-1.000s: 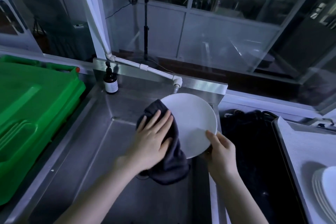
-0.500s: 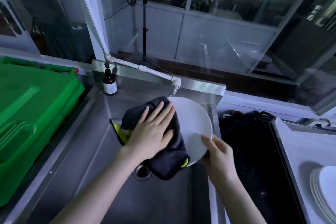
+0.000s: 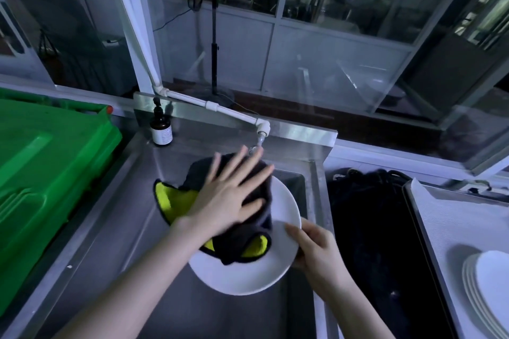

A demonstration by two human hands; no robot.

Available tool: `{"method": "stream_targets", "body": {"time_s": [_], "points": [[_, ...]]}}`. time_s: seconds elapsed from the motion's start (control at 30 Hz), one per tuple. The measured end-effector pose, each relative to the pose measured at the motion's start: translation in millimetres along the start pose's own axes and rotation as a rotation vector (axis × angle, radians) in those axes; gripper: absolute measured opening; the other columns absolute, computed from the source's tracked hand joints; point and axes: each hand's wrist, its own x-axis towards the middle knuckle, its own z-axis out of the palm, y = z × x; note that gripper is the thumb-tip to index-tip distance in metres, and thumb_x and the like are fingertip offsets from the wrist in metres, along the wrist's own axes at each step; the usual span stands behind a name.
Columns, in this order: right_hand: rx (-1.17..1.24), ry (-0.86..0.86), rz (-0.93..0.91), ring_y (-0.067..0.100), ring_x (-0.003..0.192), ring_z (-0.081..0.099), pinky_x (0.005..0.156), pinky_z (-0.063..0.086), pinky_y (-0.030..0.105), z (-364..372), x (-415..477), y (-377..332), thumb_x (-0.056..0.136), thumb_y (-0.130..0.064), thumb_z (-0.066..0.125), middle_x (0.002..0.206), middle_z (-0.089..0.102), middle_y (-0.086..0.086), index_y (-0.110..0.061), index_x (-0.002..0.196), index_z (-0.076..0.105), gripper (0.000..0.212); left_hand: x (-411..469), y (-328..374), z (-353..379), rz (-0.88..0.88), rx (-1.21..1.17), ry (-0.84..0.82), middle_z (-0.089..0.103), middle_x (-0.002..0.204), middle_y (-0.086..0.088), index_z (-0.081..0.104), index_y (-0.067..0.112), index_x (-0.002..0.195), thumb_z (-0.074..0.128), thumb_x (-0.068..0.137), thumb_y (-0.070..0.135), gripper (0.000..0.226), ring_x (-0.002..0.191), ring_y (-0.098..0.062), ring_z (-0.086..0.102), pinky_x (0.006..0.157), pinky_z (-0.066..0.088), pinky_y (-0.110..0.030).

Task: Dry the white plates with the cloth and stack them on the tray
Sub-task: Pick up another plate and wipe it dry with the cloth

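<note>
In the head view, one white plate (image 3: 248,272) was held over the sink (image 3: 248,316), its right rim pinched by the right hand (image 3: 316,250). One yellow-lined cloth (image 3: 248,239) was pressed on it by the left hand (image 3: 228,201), fingers (image 3: 256,170) straight and spread. Wiping would best be carried to the rim. One tray (image 3: 454,228) at right bore one stack of plates (image 3: 484,283), its number unclear.

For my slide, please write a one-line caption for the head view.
Over the sink, the left hand presses a dark cloth onto a white plate gripped by the right hand.
</note>
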Motion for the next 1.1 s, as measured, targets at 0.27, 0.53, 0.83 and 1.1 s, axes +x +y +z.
{"method": "stream_targets", "body": {"time_s": [0.27,0.53,0.83,1.1], "points": [[-0.687,0.039,-0.316,0.004,0.064,0.055,0.061,0.045,0.027,-18,34,-38,0.099,-0.024,0.059,0.066,0.065,-0.014,-0.028,0.083,0.068,0.02,-6,-9,-25,-0.432,-0.392,0.081,0.072,0.098,-0.011,0.058,0.015,0.126,0.071,0.084,0.046,0.054,0.096,-0.033,0.066,0.063,0.03,-0.025],[-1.073,-0.092,-0.577,0.015,0.057,0.043,0.057,0.035,0.031,8,48,-45,0.099,-0.025,0.058,0.057,0.044,-0.011,-0.015,0.083,0.051,0.02,-1,3,-29,-0.222,-0.478,-0.003,0.051,0.057,0.003,0.044,0.037,0.083,0.075,0.065,0.064,0.045,0.061,-0.024,0.05,0.056,0.039,-0.033],[-0.556,0.254,-0.428,0.001,0.055,0.039,0.051,0.032,0.017,-10,42,-56,0.102,-0.023,0.052,0.057,0.05,-0.016,-0.022,0.069,0.043,0.035,-23,6,-25,-0.579,-0.728,0.232,0.067,0.078,0.003,0.059,0.005,0.09,0.075,0.085,0.021,0.023,0.071,-0.001,0.061,0.062,0.041,-0.009],[-0.937,-0.034,-0.519,0.016,0.059,0.043,0.053,0.034,0.013,11,44,-54,0.099,-0.026,0.057,0.056,0.044,-0.005,-0.018,0.077,0.048,0.025,-2,-6,-41,-0.278,-0.643,0.013,0.058,0.062,0.01,0.061,0.007,0.081,0.086,0.072,0.033,0.037,0.06,0.0,0.048,0.058,0.037,-0.019]]}}
